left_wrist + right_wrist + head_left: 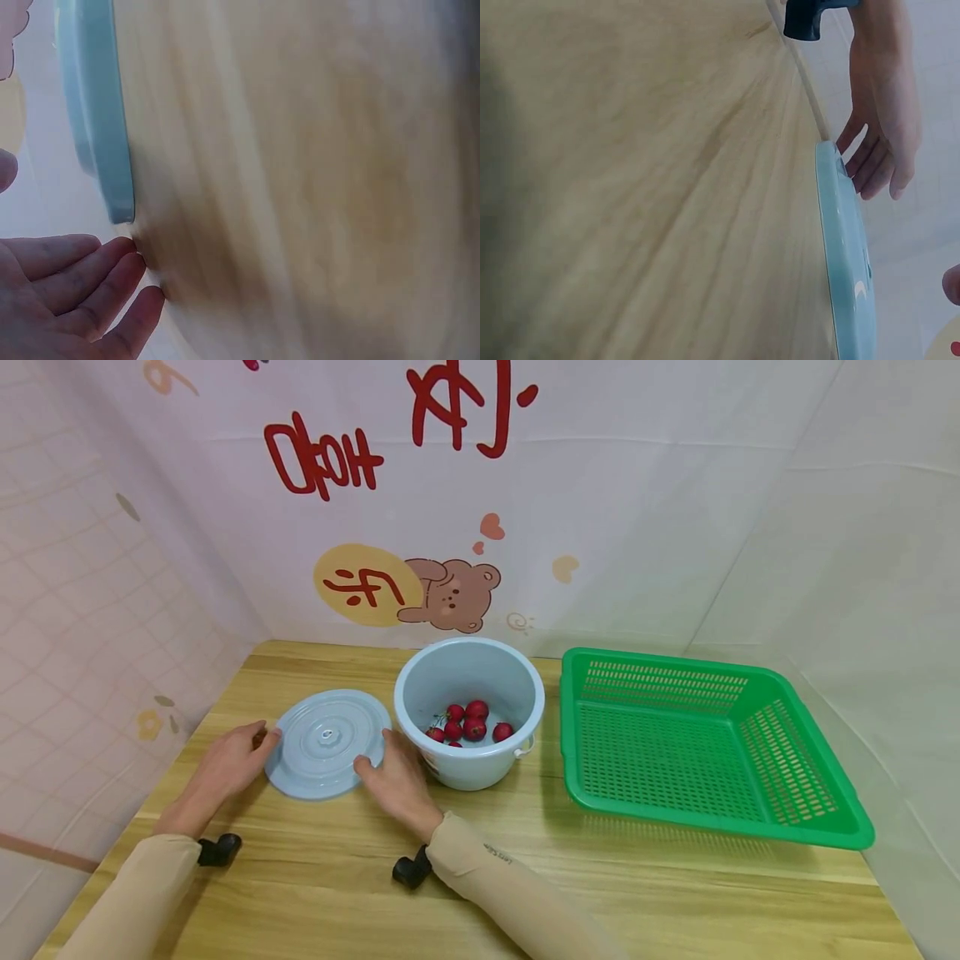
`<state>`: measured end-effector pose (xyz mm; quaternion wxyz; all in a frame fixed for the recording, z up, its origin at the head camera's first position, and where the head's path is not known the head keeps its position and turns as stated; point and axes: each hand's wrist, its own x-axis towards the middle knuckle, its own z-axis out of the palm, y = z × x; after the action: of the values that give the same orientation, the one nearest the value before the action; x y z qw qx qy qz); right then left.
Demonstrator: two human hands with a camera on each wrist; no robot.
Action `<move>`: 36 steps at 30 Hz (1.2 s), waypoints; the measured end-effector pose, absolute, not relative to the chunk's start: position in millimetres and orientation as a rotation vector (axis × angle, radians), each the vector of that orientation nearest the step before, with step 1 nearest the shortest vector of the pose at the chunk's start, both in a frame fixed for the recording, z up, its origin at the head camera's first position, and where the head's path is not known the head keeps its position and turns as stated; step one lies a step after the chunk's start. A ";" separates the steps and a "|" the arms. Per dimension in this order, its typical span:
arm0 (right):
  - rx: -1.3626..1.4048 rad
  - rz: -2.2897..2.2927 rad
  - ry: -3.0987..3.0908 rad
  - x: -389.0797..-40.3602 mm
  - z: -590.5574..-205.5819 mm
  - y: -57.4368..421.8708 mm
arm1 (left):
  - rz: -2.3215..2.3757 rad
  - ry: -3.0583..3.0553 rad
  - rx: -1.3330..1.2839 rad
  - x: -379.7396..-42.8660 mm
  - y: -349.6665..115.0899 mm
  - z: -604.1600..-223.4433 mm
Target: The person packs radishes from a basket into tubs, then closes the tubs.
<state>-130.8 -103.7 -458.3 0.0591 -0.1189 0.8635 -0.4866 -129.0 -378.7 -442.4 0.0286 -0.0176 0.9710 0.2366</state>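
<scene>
A pale blue round lid [311, 770] lies flat on the wooden table, its small knob facing up. At its left edge is my left hand [228, 764], fingers loosely extended; in the left wrist view the fingertips [124, 262] reach down by the lid's rim [112, 150], close to the tabletop. My right hand [401, 785] is at the opposite edge, between lid and bucket, thumb and fingers spread apart. Only a fingertip [952, 285] of it shows in the right wrist view. Right of it stands a light blue bucket [480, 768] with several red fruits [475, 728] inside.
A green plastic basket [716, 827] with slotted walls sits to the right of the bucket. The wooden table [315, 885] ends against a printed cloth backdrop [637, 527] behind and at both sides.
</scene>
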 end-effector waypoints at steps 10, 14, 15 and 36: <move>-0.445 -1.545 2.618 -132.6 -460.8 -106.7 | 0.712 3.007 -0.039 -126.6 -375.4 -445.5; -0.416 -1.598 2.580 -132.3 -460.8 -108.5 | 0.713 3.007 -0.054 -126.4 -373.6 -445.0; -0.407 -1.612 2.571 -132.5 -460.8 -108.9 | 0.719 3.000 -0.067 -126.6 -373.2 -444.9; -0.211 -1.941 2.439 -126.6 -458.1 -113.6 | 1.170 2.861 -0.334 -111.0 -381.3 -434.4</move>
<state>-126.6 -113.6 -458.1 0.0087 -0.0676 0.7806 -0.6213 -111.0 -381.3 -434.4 0.0165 -0.1073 0.9202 0.3762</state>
